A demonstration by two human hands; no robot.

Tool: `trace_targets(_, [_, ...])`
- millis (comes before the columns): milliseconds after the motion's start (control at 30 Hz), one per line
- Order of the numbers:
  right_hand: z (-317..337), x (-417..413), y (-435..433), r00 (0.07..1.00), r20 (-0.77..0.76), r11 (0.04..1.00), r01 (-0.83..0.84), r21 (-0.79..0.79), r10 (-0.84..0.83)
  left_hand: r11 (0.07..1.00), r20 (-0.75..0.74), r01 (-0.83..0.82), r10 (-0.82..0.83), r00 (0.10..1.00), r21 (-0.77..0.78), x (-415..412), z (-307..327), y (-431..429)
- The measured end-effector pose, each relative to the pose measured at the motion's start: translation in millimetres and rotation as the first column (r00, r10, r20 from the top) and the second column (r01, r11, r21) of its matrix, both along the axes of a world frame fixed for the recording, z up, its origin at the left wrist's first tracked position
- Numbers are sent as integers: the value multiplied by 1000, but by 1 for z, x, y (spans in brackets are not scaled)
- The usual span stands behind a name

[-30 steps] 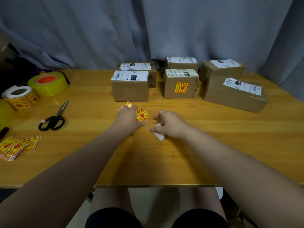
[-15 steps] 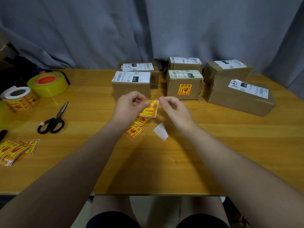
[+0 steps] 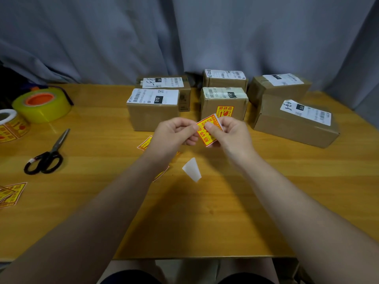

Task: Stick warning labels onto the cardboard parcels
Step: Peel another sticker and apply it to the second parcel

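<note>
Hands meet above the table (image 3: 205,212), just in front of the parcels. Left hand (image 3: 174,132) pinches the left edge of one warning label (image 3: 205,137) between thumb and curled fingers. Right hand (image 3: 231,134) pinches the same label, thumb on the printed face near the top, fingers behind. Label is in the air, tilted, yellow-red face toward the camera. White rim shows at its top right corner, likely backing; cannot tell if it is lifting.

Handling, judged: thin paper sticker, near weightless, floppy, curls easily. Once bare, glue side will grab skin or fold onto itself. Take hold by edges or one corner only, fingertips off the glue. Split the slick backing with a nail at a corner, then lay down from one edge and smooth.

Middle parcel (image 3: 223,103) already carries a stuck label (image 3: 225,111) on its front face. Front left parcel (image 3: 152,117) has a bare front, nearest the hands, probable next target. Large parcel (image 3: 295,124) at right shows only a shipping label from here.

Backing scrap (image 3: 192,170) lies on the table between the forearms; loose labels (image 3: 144,143) partly under the left wrist. Label roll (image 3: 11,126), tape roll (image 3: 42,105), scissors (image 3: 47,154) and label pile (image 3: 11,193) sit at far left.
</note>
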State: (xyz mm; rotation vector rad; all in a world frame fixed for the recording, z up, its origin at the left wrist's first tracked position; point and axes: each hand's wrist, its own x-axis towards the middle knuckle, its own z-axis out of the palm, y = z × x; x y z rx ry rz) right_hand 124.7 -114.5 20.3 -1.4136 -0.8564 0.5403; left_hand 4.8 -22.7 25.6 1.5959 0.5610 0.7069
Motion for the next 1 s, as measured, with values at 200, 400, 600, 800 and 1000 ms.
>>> trace_targets(200, [4,8,-5,999,-23,999,27,-27,-28,999,-47,26,-27,999,-32,-2,5,4])
trace_targets(400, [5,8,-4,999,-22,999,30,-46,-31,997,-106,72,-74,992,-18,0,9,4])
trace_targets(600, [7,6,-5,1000,0,999,11,-45,-11,993,-171,114,-111,979,11,-2,9,5])
trace_targets(800, [3,8,-4,999,-34,999,-4,-49,2,990,-185,140,-139,973,-6,-2,10,5])
trace_targets(1000, [3,9,-3,997,-63,998,-47,-46,44,987,-193,156,-160,968,-37,-2,10,4])
